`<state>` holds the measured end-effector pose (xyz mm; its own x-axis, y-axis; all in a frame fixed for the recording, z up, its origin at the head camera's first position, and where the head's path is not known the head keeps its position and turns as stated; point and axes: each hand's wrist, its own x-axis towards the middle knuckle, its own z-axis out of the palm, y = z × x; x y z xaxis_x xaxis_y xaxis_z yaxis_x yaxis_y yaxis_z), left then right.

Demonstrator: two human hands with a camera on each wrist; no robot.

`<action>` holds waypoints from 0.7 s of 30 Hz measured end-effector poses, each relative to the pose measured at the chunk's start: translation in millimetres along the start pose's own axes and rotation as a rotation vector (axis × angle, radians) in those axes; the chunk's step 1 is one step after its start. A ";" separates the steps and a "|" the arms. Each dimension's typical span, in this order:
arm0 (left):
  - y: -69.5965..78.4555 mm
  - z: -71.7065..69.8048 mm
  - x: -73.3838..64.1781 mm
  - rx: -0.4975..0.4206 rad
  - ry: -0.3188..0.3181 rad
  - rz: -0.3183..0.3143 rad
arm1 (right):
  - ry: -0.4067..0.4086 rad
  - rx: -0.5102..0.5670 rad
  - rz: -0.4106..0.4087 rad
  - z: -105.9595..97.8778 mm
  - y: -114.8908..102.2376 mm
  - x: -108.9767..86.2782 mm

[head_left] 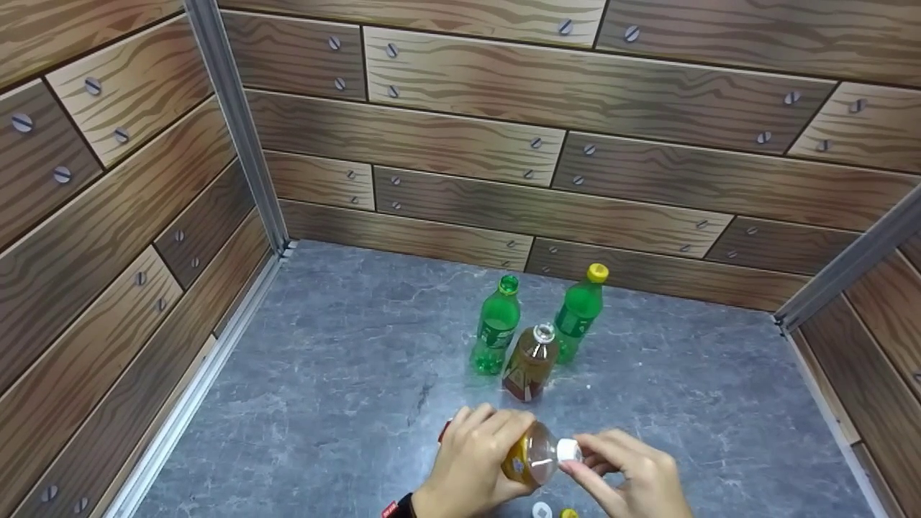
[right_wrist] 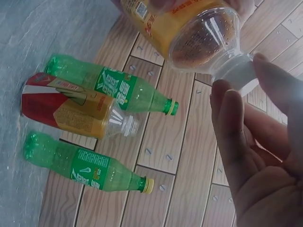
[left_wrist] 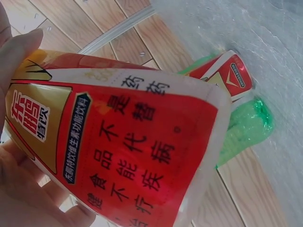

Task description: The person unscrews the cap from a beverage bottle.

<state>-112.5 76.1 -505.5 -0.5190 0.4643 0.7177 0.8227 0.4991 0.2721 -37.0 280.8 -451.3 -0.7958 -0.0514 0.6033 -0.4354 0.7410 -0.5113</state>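
My left hand grips a drink bottle with a red and gold label, tilted so its neck points right. In the left wrist view its red label fills much of the picture. The thumb and fingers of my right hand pinch the white cap at the bottle's mouth. In the right wrist view the cap sits on the clear neck, and amber liquid and droplets show inside the bottle. Just beyond my hands stands a similar bottle, upright and without a cap.
Behind it stand a green bottle without a cap and another green bottle with a yellow cap. A loose white cap and a yellow cap lie at the near edge of view. Wood-patterned walls surround the grey tabletop.
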 end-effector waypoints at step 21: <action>3.6 -6.4 5.0 -0.021 0.009 0.006 | -0.021 0.048 -0.313 -1.6 19.9 -4.9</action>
<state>-110.6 75.5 -496.9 -0.5122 0.4604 0.7251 0.8304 0.4809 0.2813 -41.1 296.9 -463.4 -0.6280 -0.2863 0.7236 -0.6800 0.6541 -0.3313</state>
